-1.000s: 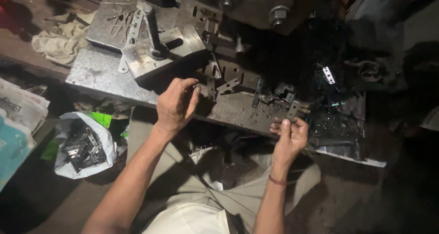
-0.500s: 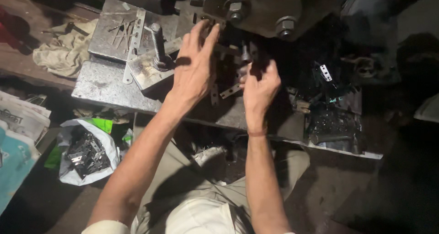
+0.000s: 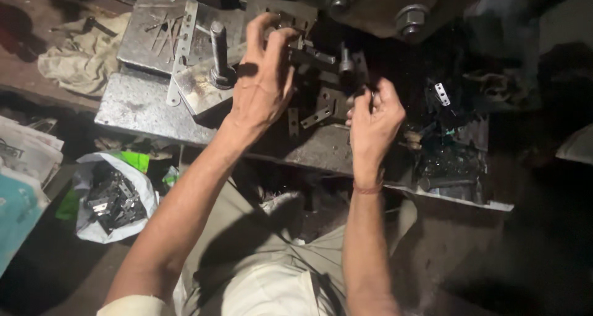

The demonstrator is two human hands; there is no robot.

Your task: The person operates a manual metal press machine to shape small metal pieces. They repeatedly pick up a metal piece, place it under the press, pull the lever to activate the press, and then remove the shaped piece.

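Observation:
My left hand [image 3: 262, 84] reaches up to the dark die fixture [image 3: 315, 60] of a press, its fingers curled with the tips against the fixture's left side; what they hold is hidden. My right hand [image 3: 375, 123] is just right of it, thumb and fingers pinched on a small metal piece [image 3: 357, 97] at the fixture's front. Small flat punched brackets [image 3: 316, 116] lie on the steel bed between my two hands. Both my forearms stretch up from my lap.
A steel plate table [image 3: 133, 103] carries an upright bolt [image 3: 217, 50] and a slotted flat strip [image 3: 184, 41]. A rag [image 3: 83, 50] lies at far left. A white bag of dark metal parts [image 3: 114, 199] sits on the floor. A heap of dark parts [image 3: 451, 155] is at right; large nuts [image 3: 411, 16] are above.
Both hands have risen from the table's near edge to the die fixture. In the last half second the right hand shifted slightly right and pinched; the left curled its fingers.

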